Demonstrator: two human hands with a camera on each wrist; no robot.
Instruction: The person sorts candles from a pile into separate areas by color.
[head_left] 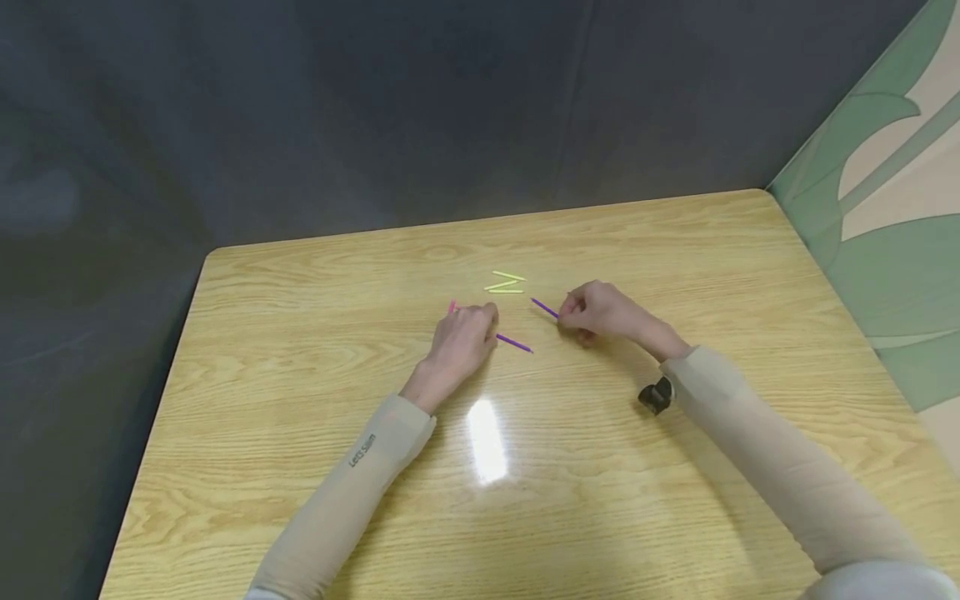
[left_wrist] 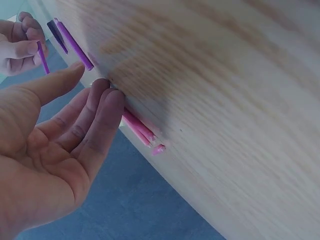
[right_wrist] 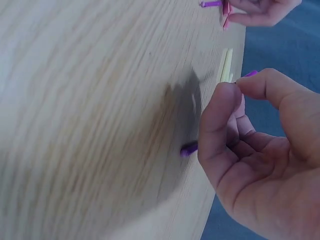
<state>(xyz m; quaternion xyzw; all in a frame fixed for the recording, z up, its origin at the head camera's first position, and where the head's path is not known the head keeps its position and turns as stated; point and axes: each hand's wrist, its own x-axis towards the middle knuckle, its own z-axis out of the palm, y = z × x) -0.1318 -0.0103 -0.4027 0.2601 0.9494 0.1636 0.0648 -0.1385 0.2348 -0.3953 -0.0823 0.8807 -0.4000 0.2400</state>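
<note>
My right hand [head_left: 600, 310] pinches a thin purple stick [head_left: 545, 307] between thumb and forefinger, just above the table. In the right wrist view, a purple end [right_wrist: 189, 149] also shows past that hand's fingers; whether it belongs to the same stick I cannot tell. My left hand [head_left: 461, 340] rests at the table with thumb and fingers apart, fingertips against a few pink sticks [left_wrist: 136, 125]. Beside its thumb tip, another purple stick [head_left: 514, 343] lies flat. Several yellow sticks [head_left: 506, 291] lie in a zigzag beyond both hands.
The wood-grain table [head_left: 262, 375] ends at a dark cloth backdrop [head_left: 450, 108]. A patterned green panel [head_left: 900, 208] stands along the right side. A black wrist device [head_left: 656, 396] sits under the right sleeve. Light reflects off the tabletop in front of the hands.
</note>
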